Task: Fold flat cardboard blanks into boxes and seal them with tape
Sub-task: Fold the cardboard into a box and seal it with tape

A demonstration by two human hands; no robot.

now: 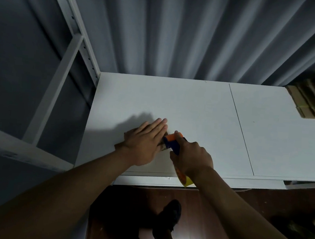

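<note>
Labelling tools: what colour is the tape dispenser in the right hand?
Orange and dark blue tape dispenser, gripped by the right hand; head view.

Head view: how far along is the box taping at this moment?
Done: a small box, mostly hidden, appears folded. In hand: left hand presses flat on it; right hand grips the orange tape dispenser against it. Left: finishing the seal; cardboard stack waits far right.
</note>
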